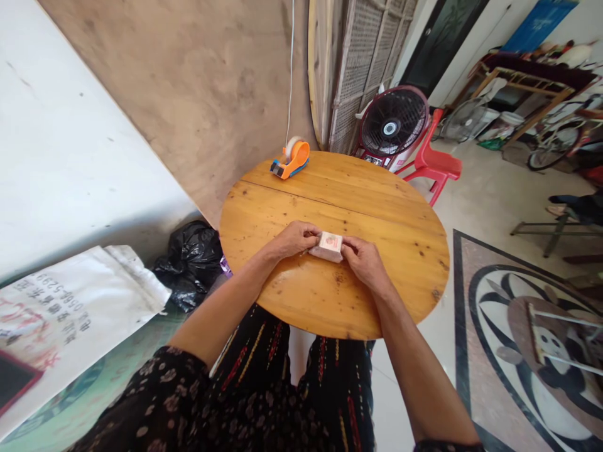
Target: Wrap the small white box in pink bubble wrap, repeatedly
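Note:
A small pale box (328, 245) with a pink and red printed top rests on the round wooden table (377, 207), near its middle. My left hand (294, 238) grips the box's left end with curled fingers. My right hand (363, 261) grips its right end the same way. Both hands touch the box, which sits low on the tabletop. The box's sides are partly hidden by my fingers.
An orange tape dispenser (291, 159) stands at the table's far edge. Behind it are a dark floor fan (392, 125) and a red plastic chair (436, 164). A black bag (192, 258) and a white printed sack (66, 307) lie on the floor at left.

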The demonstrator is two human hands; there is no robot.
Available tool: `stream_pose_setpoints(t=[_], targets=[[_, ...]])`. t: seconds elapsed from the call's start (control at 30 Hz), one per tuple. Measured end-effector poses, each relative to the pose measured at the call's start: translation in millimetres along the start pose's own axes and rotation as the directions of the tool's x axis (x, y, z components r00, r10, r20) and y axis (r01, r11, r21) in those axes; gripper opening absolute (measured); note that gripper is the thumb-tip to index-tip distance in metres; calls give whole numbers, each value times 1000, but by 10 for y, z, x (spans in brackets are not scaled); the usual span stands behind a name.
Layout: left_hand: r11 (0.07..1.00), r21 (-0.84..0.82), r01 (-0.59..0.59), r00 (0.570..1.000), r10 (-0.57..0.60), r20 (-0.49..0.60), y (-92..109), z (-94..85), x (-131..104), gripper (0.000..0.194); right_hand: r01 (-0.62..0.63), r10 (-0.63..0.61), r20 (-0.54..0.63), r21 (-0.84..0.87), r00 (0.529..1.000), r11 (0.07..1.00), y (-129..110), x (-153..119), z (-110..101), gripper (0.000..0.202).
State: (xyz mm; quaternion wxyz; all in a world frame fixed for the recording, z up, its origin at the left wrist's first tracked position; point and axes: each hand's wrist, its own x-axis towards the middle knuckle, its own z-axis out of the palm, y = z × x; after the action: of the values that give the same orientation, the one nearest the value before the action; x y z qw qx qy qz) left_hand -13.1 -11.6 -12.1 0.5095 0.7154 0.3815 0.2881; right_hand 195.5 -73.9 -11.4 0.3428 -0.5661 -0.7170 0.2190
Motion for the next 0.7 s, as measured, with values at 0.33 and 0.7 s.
stream_pose_setpoints(t=[0.33, 0.7], targets=[[997, 40, 60, 994, -56, -91, -6, -61, -20, 43, -177, 169, -122, -55, 978, 983, 29, -24, -30, 37], [983, 180, -44, 998, 51, -34, -24, -25, -13, 27, -76, 75, -34, -31, 997, 997, -60, -17, 26, 26]])
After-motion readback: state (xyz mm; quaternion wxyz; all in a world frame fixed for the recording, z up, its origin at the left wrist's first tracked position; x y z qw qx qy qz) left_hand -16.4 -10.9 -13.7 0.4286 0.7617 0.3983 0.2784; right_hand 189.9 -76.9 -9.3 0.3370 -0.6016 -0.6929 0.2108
